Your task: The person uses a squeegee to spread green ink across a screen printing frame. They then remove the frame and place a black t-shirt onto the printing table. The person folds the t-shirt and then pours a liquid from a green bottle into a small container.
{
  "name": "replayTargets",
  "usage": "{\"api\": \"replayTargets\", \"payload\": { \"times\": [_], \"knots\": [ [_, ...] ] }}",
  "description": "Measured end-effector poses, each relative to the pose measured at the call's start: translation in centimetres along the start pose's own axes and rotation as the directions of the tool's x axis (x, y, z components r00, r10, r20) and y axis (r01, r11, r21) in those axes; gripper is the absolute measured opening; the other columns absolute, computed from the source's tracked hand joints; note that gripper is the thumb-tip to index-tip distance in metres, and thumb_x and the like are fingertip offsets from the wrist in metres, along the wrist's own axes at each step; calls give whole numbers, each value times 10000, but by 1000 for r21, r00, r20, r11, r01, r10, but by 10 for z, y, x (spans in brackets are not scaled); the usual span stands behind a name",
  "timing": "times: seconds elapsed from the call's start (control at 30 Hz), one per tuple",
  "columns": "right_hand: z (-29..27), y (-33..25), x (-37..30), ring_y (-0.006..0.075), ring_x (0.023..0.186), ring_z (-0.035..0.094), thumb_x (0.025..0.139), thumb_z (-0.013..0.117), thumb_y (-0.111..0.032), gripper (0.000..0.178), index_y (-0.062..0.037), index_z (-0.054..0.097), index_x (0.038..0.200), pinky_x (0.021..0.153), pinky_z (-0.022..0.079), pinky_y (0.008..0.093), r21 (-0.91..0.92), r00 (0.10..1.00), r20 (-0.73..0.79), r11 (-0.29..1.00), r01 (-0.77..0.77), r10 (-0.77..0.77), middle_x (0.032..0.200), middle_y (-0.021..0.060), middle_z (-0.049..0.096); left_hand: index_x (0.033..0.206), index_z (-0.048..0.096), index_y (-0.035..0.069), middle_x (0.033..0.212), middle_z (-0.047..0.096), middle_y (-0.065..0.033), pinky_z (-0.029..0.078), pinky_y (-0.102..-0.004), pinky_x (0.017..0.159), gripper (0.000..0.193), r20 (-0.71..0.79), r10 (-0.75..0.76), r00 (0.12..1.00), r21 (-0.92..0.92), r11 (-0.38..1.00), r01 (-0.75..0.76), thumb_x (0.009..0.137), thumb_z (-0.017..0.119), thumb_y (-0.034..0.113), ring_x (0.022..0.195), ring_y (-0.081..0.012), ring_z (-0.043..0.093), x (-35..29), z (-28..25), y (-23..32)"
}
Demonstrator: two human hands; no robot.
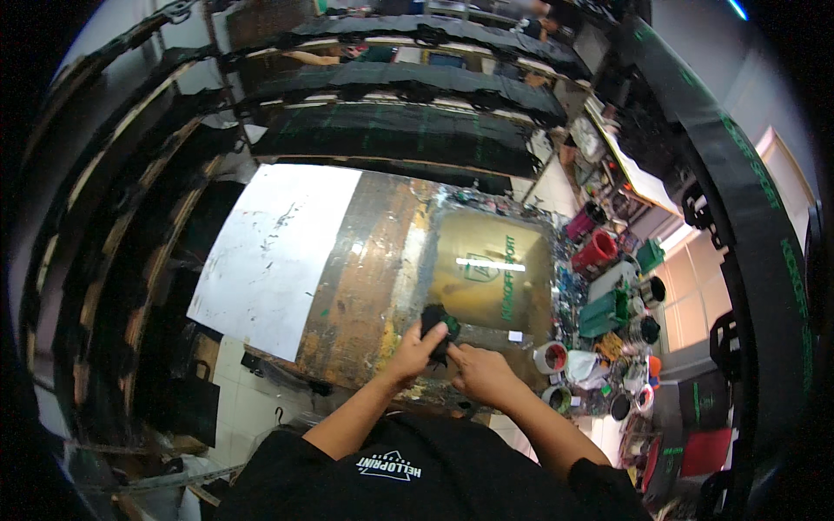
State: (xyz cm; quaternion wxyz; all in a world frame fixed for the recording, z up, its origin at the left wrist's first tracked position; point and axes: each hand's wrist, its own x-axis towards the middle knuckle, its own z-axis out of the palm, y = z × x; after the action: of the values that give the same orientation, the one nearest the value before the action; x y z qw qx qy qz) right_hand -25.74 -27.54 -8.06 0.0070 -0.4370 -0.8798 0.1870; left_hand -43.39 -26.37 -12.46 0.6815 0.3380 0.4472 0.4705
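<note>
A left hand (415, 347) is gripping a dark rag (437, 325) on a printing screen (495, 269), while the right hand (480, 369) is pinching its edge.

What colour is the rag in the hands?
Black, with green ink on it; the head view shows it best.

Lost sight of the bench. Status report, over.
Left hand grips black rag on screen frame. Right hand touches rag. Ink cans close right.
</note>
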Motion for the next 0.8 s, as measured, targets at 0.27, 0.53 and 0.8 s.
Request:
{"api": "replayTargets", "payload": {
  "times": [0.27,0.53,0.8],
  "knots": [
    [-8,-12,12,338,899,656,768,724,-167,669,-35,422,1350,748,542,440,-31,998,37,998,-50,51,983,159,624,968,650,27,813,616,6,449,-250,624,295,-209,177,962,-4,983,-181,1012,554,302,695,-72,544,30,-1,-28],
    [-9,5,8,113,654,488,849,590,-86,758,-166,277,1534,577,411,264,975,992,93,209,-74,-80,891,-1,550,956,652,31,793,603,10,435,-252,605,327,-184,80,980,-121,987,-103,1017,540,331,677,-67,519,14,13,12],
    [-44,3,-17,103,643,504,856,588,-59,731,-147,326,1532,621,455,237,880,989,-88,474,20,120,883,-9,570,980,634,-5,757,616,-31,458,-280,643,400,-253,397,882,262,906,-333,1024,519,376,696,-104,549,36,12,7]
  ]
}}
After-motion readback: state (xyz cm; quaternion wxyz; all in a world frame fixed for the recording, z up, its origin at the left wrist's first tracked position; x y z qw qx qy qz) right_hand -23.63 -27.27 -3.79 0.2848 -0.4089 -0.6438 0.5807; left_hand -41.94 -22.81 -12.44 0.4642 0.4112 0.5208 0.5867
